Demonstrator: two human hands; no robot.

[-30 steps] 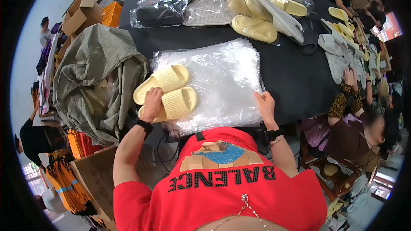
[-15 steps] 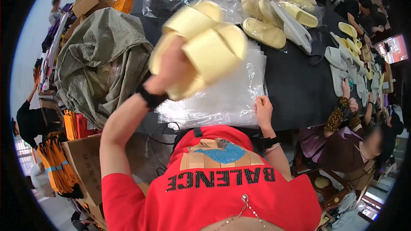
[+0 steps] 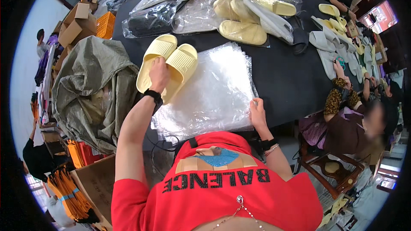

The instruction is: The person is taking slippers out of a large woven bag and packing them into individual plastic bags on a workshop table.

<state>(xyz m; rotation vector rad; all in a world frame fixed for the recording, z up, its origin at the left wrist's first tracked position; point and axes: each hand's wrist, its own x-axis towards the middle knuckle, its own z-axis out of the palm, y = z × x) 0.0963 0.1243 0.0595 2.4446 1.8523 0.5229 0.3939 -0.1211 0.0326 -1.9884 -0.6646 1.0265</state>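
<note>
A pair of pale yellow slide slippers (image 3: 185,65) is in my left hand (image 3: 159,75), whose fingers are closed around their inner edges where they lie side by side. The pair is over the left edge of a stack of clear plastic bags (image 3: 209,90), toes pointing away from me. Whether the soles touch the bags I cannot tell. At the stack's right edge my right hand (image 3: 257,113) pinches the rim of a plastic bag between thumb and fingers.
Bagged yellow slippers (image 3: 243,32) and dark bagged ones (image 3: 152,20) lie across the far side of the black table (image 3: 284,81). A grey-green woven sack (image 3: 92,90) stands at the left. Grey slippers (image 3: 327,55) line the right, where a seated person (image 3: 349,130) works.
The yellow slippers have moved left and toward me, from above the bags to their left edge, and tilted less. My right hand stays at the bags' right edge. The whole view has shifted slightly.
</note>
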